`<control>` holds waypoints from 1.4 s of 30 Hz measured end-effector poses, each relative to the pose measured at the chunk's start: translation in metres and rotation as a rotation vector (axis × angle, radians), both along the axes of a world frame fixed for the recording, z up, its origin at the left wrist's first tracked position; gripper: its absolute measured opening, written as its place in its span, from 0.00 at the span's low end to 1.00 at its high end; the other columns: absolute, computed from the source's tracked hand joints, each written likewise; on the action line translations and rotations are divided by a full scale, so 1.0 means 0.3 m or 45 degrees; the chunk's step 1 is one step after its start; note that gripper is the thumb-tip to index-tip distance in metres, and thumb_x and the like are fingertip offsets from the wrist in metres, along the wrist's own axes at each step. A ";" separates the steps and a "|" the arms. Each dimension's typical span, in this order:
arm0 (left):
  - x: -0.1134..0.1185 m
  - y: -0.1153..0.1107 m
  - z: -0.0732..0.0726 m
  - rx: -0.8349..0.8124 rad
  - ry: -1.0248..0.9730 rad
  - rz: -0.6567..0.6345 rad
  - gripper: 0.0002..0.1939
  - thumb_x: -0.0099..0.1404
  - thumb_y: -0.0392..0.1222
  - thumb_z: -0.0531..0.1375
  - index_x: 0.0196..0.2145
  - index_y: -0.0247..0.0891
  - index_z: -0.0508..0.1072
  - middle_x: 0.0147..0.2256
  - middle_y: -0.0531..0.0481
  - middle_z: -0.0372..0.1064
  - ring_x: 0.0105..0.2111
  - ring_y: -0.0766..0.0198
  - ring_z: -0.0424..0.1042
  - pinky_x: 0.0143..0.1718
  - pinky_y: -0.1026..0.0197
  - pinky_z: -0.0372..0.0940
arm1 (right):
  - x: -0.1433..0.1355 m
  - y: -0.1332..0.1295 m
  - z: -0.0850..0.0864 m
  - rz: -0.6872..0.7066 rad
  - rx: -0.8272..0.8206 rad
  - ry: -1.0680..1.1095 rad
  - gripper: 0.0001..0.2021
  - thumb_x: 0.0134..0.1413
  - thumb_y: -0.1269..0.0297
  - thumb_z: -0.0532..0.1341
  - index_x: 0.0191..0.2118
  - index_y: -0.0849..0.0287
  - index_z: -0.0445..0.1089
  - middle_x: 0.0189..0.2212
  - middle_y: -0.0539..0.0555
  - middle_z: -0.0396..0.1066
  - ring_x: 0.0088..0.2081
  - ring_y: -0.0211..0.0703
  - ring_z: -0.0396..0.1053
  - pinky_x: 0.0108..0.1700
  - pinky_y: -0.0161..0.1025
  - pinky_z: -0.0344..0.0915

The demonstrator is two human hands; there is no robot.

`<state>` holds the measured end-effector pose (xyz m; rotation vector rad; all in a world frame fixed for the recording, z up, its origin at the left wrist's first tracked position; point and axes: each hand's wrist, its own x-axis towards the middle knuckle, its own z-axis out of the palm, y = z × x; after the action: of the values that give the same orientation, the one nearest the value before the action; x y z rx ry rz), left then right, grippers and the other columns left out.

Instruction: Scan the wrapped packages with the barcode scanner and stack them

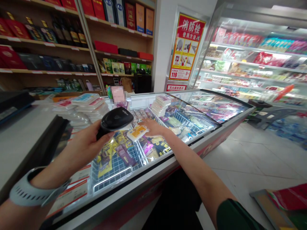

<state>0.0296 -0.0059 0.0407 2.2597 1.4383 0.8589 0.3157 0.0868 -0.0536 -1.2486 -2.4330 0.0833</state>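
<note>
My left hand point(85, 140) grips a black handheld barcode scanner point(117, 118), its head pointing right. A grey band circles that wrist. To the right, my right hand point(153, 127) reaches over the chest freezer point(208, 140) and holds a flat white pack with a yellow label point(137, 132) by its right side. Its fingertips are partly hidden around the pack. The scanner's head is just up and left of this pack. Flat white packs with blue and red labels stand in a stack point(83, 107) behind my left hand. Another white stack point(161, 105) sits farther back.
Inside the freezer, wire baskets point(112, 187) hold bagged foods beneath the glass. A dark device point(14, 102) lies on the counter at left. Shelves of bottles and boxes point(120, 16) line the back. At right stand a lit refrigerated display point(251, 48) and wrapped water bottles point(287, 127).
</note>
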 end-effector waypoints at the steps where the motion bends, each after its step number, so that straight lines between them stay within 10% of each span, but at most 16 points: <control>1: 0.001 0.000 0.000 0.000 -0.001 -0.007 0.25 0.59 0.58 0.53 0.46 0.36 0.69 0.35 0.47 0.73 0.33 0.55 0.69 0.36 0.55 0.62 | 0.008 -0.002 0.000 0.023 -0.029 -0.010 0.33 0.43 0.66 0.70 0.58 0.58 0.66 0.59 0.62 0.66 0.62 0.57 0.63 0.63 0.55 0.59; 14: 0.018 -0.011 -0.009 0.016 0.102 0.027 0.23 0.59 0.60 0.52 0.41 0.38 0.69 0.27 0.52 0.68 0.28 0.58 0.66 0.30 0.58 0.59 | 0.068 -0.059 0.001 -0.073 -0.084 0.081 0.28 0.46 0.58 0.72 0.53 0.61 0.68 0.55 0.63 0.70 0.58 0.54 0.68 0.60 0.49 0.63; 28: 0.025 -0.014 -0.020 -0.006 -0.004 -0.013 0.27 0.58 0.61 0.54 0.46 0.36 0.70 0.33 0.50 0.71 0.32 0.57 0.68 0.34 0.58 0.62 | 0.045 -0.124 0.071 -0.557 0.895 0.220 0.27 0.57 0.52 0.65 0.56 0.63 0.62 0.61 0.67 0.63 0.64 0.54 0.59 0.70 0.57 0.42; 42: 0.039 -0.030 -0.017 -0.012 -0.026 -0.061 0.27 0.59 0.60 0.55 0.47 0.36 0.70 0.33 0.51 0.70 0.32 0.59 0.66 0.34 0.58 0.62 | 0.027 -0.137 0.076 -0.581 0.979 0.183 0.25 0.61 0.48 0.60 0.56 0.60 0.63 0.59 0.66 0.65 0.62 0.55 0.62 0.69 0.59 0.43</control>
<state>0.0412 -0.0149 0.0355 2.2628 1.3707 0.8560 0.3237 0.0456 -0.0310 -1.2994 -1.7139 -0.7794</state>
